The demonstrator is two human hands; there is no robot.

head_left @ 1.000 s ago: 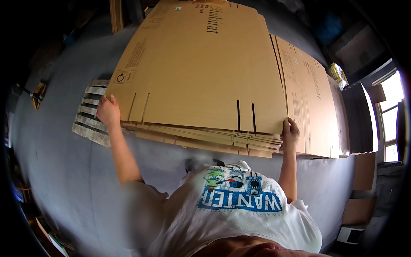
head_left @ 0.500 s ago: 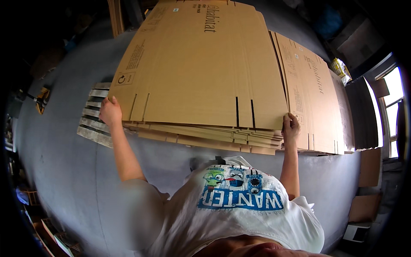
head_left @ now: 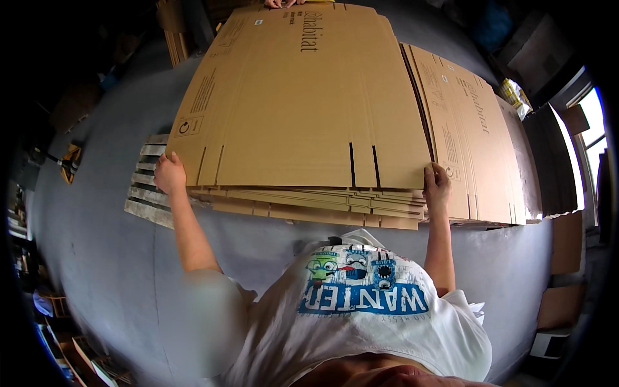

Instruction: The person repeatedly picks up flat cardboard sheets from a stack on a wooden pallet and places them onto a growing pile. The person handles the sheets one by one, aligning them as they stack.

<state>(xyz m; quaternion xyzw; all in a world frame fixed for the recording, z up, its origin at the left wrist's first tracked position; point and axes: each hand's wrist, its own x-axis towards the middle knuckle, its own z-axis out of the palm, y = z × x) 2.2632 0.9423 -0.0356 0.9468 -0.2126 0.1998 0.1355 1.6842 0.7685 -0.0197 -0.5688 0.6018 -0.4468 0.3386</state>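
Note:
A large flat cardboard box sheet (head_left: 284, 109) with dark print and slots tops a stack of flattened cartons (head_left: 322, 208). My left hand (head_left: 170, 173) is closed on its near left corner, thumb on top and the other fingers hidden past the edge. At the near right corner, my right hand (head_left: 438, 184) pinches the same sheet. Between my hands the sheet's near edge sits slightly above the uneven layers below. Another person's hands (head_left: 284, 4) touch the sheet's far edge.
A second stack of flattened cartons (head_left: 474, 135) stands close on the right, beside darker stacked sheets (head_left: 560, 161). A slatted wooden pallet (head_left: 147, 193) sticks out at the left. Farther left is a yellow pallet-jack-like object (head_left: 71, 162). Grey floor (head_left: 103, 258) surrounds the stacks.
Another person's hands have come into view at the sheet's far edge. My hands keep their hold on the near corners; the view has shifted slightly.

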